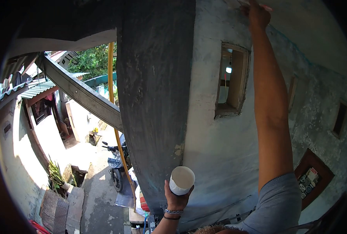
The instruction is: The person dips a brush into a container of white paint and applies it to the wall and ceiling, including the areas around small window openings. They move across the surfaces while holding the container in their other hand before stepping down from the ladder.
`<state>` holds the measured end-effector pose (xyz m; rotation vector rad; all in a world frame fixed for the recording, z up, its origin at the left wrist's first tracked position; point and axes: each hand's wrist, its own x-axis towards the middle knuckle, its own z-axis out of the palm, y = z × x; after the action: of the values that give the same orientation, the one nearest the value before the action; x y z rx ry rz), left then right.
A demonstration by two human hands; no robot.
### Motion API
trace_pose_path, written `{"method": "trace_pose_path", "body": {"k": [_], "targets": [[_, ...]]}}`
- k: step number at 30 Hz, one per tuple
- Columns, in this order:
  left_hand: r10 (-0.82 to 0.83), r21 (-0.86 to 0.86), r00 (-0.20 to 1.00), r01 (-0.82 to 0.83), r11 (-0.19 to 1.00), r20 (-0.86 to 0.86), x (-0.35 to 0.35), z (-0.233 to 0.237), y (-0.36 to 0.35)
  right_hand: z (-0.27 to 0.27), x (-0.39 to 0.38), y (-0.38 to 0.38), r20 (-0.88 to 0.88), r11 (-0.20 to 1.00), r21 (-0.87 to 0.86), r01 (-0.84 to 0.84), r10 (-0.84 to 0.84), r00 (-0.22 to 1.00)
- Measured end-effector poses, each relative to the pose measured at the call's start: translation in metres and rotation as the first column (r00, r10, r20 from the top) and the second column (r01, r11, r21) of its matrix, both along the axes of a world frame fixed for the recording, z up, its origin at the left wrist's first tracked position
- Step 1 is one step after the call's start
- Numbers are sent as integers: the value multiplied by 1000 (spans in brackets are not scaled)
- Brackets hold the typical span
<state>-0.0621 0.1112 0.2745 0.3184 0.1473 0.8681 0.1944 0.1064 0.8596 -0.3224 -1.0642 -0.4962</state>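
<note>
My left hand [177,201] is wrapped around a white tub [182,180], low in front of the dark pillar's edge. The tub is tilted so its mouth faces me, and its inside looks pale. A bracelet and a dark band circle that wrist. High at the top edge, my right hand [259,16] is closed on what looks like a thin paintbrush [267,7] with a reddish end. Its other end is cut off or too blurred to make out. That arm stretches up along the whitish wall [206,136], close to where it meets the ceiling.
A broad dark pillar [156,78] stands left of the wall. The wall has a narrow window opening [232,80] and a brown frame [313,177] lower right. Below left, a motorcycle [117,167] stands in an alley beside a yellow pole [111,74]. A beam [80,91] crosses above.
</note>
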Motion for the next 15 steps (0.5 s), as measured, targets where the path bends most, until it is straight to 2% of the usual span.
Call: {"method": "trace_pose_path", "body": {"k": [1,4,7,10,13,15], "targets": [[-5,1,1000,5,1000,-1,1,0,-1,3,-11,1,19,999,-10,36,-35,999],[-14,-17,1000,14,1000,-5,4,-3,-2,0,-28,10,88,956,-30,291,-288,954],[-15,-27,1000,15,1000,-9,6,-4,-3,-15,-34,12,126,920,-27,392,-386,914],[-10,-26,1000,10,1000,-7,6,-4,-3,-13,-19,7,112,919,-141,368,-354,928],[-18,-25,1000,18,1000,3,4,-5,-3,-19,-3,6,31,915,-46,401,-400,916],[-16,-29,1000,16,999,5,3,-4,-3,-26,0,16,112,968,-42,247,-241,964]]}}
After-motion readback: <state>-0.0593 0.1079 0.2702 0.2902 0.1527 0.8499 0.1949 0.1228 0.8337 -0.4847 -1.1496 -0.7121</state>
